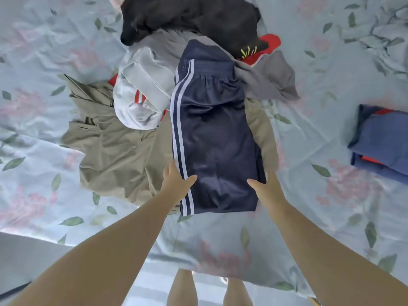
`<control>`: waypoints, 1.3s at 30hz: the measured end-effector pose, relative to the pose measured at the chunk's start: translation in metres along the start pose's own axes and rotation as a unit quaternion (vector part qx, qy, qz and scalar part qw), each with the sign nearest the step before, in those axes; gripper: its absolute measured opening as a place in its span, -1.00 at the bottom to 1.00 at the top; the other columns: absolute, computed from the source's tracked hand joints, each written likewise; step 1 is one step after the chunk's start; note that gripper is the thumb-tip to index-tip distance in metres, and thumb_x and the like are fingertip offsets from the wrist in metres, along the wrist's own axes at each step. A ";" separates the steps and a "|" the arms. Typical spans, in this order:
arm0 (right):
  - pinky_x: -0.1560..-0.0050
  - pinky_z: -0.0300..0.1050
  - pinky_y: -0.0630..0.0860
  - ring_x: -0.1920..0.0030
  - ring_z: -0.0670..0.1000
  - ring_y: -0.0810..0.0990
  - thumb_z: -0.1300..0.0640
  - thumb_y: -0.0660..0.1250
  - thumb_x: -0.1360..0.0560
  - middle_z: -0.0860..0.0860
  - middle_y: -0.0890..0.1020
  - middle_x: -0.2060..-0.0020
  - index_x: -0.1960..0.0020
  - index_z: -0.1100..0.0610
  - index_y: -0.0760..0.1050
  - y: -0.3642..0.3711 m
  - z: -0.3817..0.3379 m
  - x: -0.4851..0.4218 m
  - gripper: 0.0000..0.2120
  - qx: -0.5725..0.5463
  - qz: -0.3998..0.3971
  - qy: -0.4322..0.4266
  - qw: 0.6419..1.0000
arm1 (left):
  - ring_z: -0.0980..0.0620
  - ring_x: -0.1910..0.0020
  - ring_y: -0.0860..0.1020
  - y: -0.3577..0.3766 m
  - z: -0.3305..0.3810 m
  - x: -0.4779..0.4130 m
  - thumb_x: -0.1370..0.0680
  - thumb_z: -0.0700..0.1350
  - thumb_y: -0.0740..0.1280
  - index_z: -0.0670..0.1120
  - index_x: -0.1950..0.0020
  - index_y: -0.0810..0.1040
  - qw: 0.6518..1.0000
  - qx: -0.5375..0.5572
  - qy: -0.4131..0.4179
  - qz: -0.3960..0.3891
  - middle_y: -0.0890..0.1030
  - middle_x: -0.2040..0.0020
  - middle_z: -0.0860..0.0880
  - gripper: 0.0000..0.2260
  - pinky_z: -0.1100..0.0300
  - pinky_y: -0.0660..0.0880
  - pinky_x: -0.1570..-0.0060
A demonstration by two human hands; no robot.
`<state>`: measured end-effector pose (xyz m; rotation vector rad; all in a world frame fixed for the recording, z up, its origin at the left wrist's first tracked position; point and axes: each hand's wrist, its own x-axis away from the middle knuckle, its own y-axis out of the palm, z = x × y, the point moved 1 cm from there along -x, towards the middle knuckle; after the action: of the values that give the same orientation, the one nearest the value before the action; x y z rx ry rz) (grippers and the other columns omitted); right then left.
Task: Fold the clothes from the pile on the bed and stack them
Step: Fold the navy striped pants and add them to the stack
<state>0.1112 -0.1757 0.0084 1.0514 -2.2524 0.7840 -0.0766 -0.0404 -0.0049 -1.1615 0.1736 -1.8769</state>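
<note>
Guessing these white-striped navy satin shorts point(212, 133) are light and slippery, so pinch their near side edges, where left hand point(176, 184) and right hand point(266, 187) lie open, thumbs on top.

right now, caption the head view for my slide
Left hand and right hand flank the folded navy shorts lying on the clothes pile, thumbs on top.
</note>
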 end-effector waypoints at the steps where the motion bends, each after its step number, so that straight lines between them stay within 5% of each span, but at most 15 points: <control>1: -0.03 -0.08 0.43 -0.05 0.03 0.50 0.21 0.30 -0.50 -0.09 0.49 -0.12 -0.36 0.06 0.30 0.001 0.010 -0.006 -0.54 0.006 -0.001 0.014 1.000 | -0.11 -0.34 0.35 0.007 -0.008 -0.002 -0.52 -0.01 0.35 -0.03 -0.53 0.05 1.000 -0.001 -0.018 0.009 0.15 -0.48 -0.04 -0.31 0.10 0.47 -0.05; 4: -0.08 0.01 0.50 -0.10 0.10 0.53 0.11 0.36 -0.42 -0.01 0.52 -0.17 -0.24 0.04 0.36 0.004 0.035 -0.025 -0.59 0.027 0.017 0.060 0.998 | -0.09 -0.33 0.36 0.028 -0.023 -0.006 -0.50 -0.04 0.40 -0.07 -0.48 0.13 0.997 0.055 -0.031 0.036 0.26 -0.42 -0.04 -0.34 0.05 0.39 -0.24; 10: -0.15 0.08 0.53 -0.13 0.07 0.56 0.01 0.45 -0.29 -0.04 0.54 -0.19 -0.35 0.04 0.33 0.012 0.047 -0.046 -0.34 -0.005 0.010 0.041 0.999 | -0.05 0.01 0.42 0.044 -0.027 -0.010 -0.52 -0.04 0.38 -0.13 -0.08 0.27 0.995 0.078 -0.034 0.045 0.42 -0.02 -0.04 -0.67 0.14 0.35 0.06; 16: -0.07 -0.02 0.47 0.03 0.10 0.51 0.23 0.27 -0.51 0.02 0.52 0.03 -0.25 0.17 0.42 0.004 0.042 -0.042 -0.68 0.054 -0.013 0.020 0.998 | -0.06 0.09 0.42 0.054 -0.019 0.001 -0.54 -0.05 0.33 -0.14 -0.09 0.31 0.997 -0.028 0.015 0.071 0.45 0.05 -0.05 -0.72 0.12 0.35 0.10; 19: -0.10 0.08 0.46 0.01 0.19 0.50 0.27 0.25 -0.50 0.14 0.54 0.00 -0.22 0.23 0.45 -0.032 0.059 -0.028 -0.71 0.109 0.045 0.014 0.993 | -0.07 0.04 0.48 0.086 -0.017 0.024 -0.52 -0.07 0.35 -0.12 -0.17 0.37 1.000 -0.010 0.026 0.011 0.51 0.01 -0.03 -0.71 0.10 0.40 0.03; 22: 0.15 -0.04 0.40 0.12 0.18 0.47 0.33 0.18 -0.49 0.16 0.52 0.09 -0.08 0.22 0.44 -0.080 0.091 -0.010 -0.81 0.129 0.084 0.083 0.985 | -0.06 -0.03 0.54 0.139 -0.019 0.052 -0.49 -0.10 0.39 -0.10 -0.20 0.47 0.990 0.030 -0.026 -0.132 0.58 -0.03 -0.01 -0.69 0.05 0.48 -0.10; 25: 0.24 -0.07 0.28 0.23 0.14 0.38 0.33 0.14 -0.45 0.11 0.43 0.29 0.15 0.21 0.36 -0.132 0.124 0.010 -0.94 0.150 0.129 0.153 0.968 | 0.03 0.23 0.51 0.176 -0.014 0.072 -0.49 -0.10 0.43 -0.08 0.11 0.49 0.960 0.149 -0.149 -0.185 0.55 0.20 -0.02 -0.87 0.23 0.49 0.26; 28: 0.24 -0.06 0.31 0.27 0.14 0.36 0.28 0.15 -0.38 0.16 0.43 0.30 0.20 0.23 0.33 -0.168 0.149 0.023 -0.99 0.147 0.194 0.189 0.951 | -0.07 0.10 0.59 0.192 -0.002 0.067 -0.42 -0.02 0.49 -0.15 -0.11 0.48 0.942 0.254 -0.188 -0.114 0.61 0.01 -0.12 -0.63 0.08 0.58 0.10; 33: 0.18 -0.03 0.50 0.09 0.21 0.53 0.08 0.42 -0.32 0.15 0.50 -0.01 -0.13 0.15 0.41 -0.175 0.177 0.021 -0.57 0.000 0.240 0.230 0.943 | -0.07 0.06 0.55 0.199 0.022 0.053 -0.40 0.05 0.50 -0.10 -0.14 0.39 0.933 0.283 -0.219 -0.036 0.55 -0.02 -0.05 -0.54 0.03 0.57 0.06; 36: 0.21 -0.08 0.45 0.08 0.22 0.55 0.17 0.34 -0.46 0.10 0.52 0.12 -0.07 0.21 0.41 -0.178 0.174 0.017 -0.77 -0.017 0.238 0.181 0.954 | -0.12 0.01 0.60 0.205 0.031 0.050 -0.45 -0.04 0.47 -0.10 -0.17 0.49 0.914 0.325 -0.239 -0.047 0.60 -0.07 -0.08 -0.65 -0.03 0.59 0.02; 39: -0.06 -0.03 0.41 0.00 0.21 0.53 0.16 0.24 -0.51 0.13 0.56 0.08 -0.06 0.14 0.42 -0.196 0.167 0.009 -0.86 0.031 0.300 0.112 0.947 | -0.11 -0.03 0.61 0.220 0.043 0.055 -0.49 -0.06 0.43 -0.11 -0.16 0.53 0.899 0.360 -0.235 -0.087 0.62 -0.09 -0.07 -0.71 -0.02 0.60 0.03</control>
<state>0.2274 -0.3990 -0.0462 0.2574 -2.3685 1.1561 0.0829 -0.1973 -0.0609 -1.0665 -0.8524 -1.5213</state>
